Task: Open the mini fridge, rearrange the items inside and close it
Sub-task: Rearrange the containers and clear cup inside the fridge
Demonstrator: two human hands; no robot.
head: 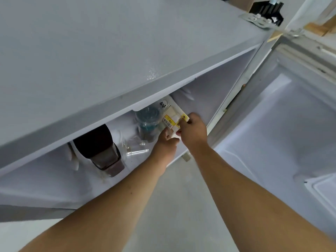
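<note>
Inside mini fridge (209, 91), door (291, 124) swung open; white carton (175, 110) at right side, gripped by right hand (193, 132) and left hand (166, 142), fingers closed on it. Beside carton: clear cup (148, 122); dark bottle (101, 150) lying further left.

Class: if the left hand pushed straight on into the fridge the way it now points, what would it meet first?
Most likely the carton that its fingers already reach. Just beyond and to the left stands the lidded cup; depth is hard to judge here.
</note>
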